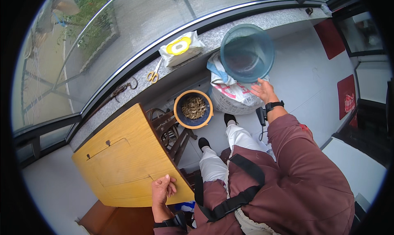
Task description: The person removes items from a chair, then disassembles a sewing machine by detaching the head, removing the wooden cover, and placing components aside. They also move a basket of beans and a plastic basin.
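Note:
My right hand reaches out to a translucent blue plastic basin and touches its near rim. The basin sits on top of a white printed sack that stands on the floor by the window ledge. My left hand rests on the near edge of a yellow wooden tabletop, fingers curled over it. An orange-rimmed blue bowl filled with brownish dried bits sits on a dark wooden chair between the table and the sack.
A grey stone window ledge carries a white wipes pack with a yellow lid, yellow-handled scissors and dark pruning shears. Red mats lie on the pale floor at right. My feet in black shoes stand near the sack.

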The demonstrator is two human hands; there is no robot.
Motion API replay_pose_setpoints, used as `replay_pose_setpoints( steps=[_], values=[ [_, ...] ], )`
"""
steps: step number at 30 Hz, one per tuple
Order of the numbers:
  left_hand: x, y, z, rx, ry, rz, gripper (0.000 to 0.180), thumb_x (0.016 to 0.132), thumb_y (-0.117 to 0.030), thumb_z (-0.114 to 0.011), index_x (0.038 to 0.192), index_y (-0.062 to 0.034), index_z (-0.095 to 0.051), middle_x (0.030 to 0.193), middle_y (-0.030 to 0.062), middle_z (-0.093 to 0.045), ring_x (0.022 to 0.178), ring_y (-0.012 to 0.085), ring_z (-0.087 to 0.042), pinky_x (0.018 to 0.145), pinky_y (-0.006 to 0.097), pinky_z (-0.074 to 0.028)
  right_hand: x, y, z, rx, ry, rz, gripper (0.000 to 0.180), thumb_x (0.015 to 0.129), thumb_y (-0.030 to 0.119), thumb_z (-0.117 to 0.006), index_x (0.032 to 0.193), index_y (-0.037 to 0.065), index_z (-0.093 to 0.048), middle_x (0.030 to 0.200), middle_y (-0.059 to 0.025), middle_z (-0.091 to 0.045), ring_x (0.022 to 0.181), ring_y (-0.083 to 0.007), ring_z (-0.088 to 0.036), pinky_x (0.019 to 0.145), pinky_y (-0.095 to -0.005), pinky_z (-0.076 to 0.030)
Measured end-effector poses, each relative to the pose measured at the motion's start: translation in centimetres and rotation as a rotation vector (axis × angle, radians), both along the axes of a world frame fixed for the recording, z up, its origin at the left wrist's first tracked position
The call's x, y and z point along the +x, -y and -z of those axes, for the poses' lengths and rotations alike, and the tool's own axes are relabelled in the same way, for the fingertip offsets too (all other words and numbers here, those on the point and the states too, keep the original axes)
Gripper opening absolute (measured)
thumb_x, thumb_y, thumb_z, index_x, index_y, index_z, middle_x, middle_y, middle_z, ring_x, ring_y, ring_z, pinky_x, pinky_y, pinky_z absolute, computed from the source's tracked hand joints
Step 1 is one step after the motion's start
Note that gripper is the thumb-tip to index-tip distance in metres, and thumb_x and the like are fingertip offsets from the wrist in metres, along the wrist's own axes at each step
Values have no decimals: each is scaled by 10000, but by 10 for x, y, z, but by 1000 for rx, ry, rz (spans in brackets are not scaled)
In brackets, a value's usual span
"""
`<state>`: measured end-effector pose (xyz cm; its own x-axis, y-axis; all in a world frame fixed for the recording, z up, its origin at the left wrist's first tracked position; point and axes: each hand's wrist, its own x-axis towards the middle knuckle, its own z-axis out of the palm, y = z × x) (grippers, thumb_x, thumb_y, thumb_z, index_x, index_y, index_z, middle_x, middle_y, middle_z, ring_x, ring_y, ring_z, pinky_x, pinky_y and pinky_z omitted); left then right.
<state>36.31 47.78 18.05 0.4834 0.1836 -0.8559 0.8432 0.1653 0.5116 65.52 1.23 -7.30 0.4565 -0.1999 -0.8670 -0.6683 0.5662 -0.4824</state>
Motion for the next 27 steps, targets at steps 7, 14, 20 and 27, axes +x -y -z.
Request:
replay_pose_setpoints(
  steps=[7, 14, 20, 27],
  values=[
    [3, -2, 10, -62, -81, -59, 486, 971, -310, -532, 702, 83, -627, 526, 210, -604, 299, 198, -487, 302, 264, -367, 15, -15, 12, 104, -35, 142, 589, 920, 135, -587, 1408, -18, -296, 1415, -335, -317, 1274, -467, -413, 957, -599, -452],
    [6, 2, 12, 41, -114, -105, 455, 933, -290, -605, 656, 70, -605, 520, 181, -592, 386, 253, -592, 290, 276, -394, 20, -24, 10, 177, -16, 149, 526, 898, 193, -626, 1320, -13, -389, 1328, -302, -403, 1144, -441, -507, 930, -622, -460],
    [9, 4, 12, 84, -152, -106, 454, 935, -284, -601, 624, 46, -579, 523, 158, -587, 395, 257, -598, 284, 277, -390, 31, -17, -13, 310, 91, 180, 370, 866, 174, -633, 1172, 31, -483, 1200, -190, -500, 1033, -330, -546, 886, -545, -478],
    [7, 6, 19, 191, -149, -94, 545, 968, -389, -525, 585, -2, -542, 479, 147, -556, 356, 256, -571, 266, 282, -359, 8, 54, -13, 216, 143, 294, 311, 806, 92, -593, 1092, 17, -497, 1141, -225, -541, 958, -377, -576, 770, -520, -497]
  ],
)
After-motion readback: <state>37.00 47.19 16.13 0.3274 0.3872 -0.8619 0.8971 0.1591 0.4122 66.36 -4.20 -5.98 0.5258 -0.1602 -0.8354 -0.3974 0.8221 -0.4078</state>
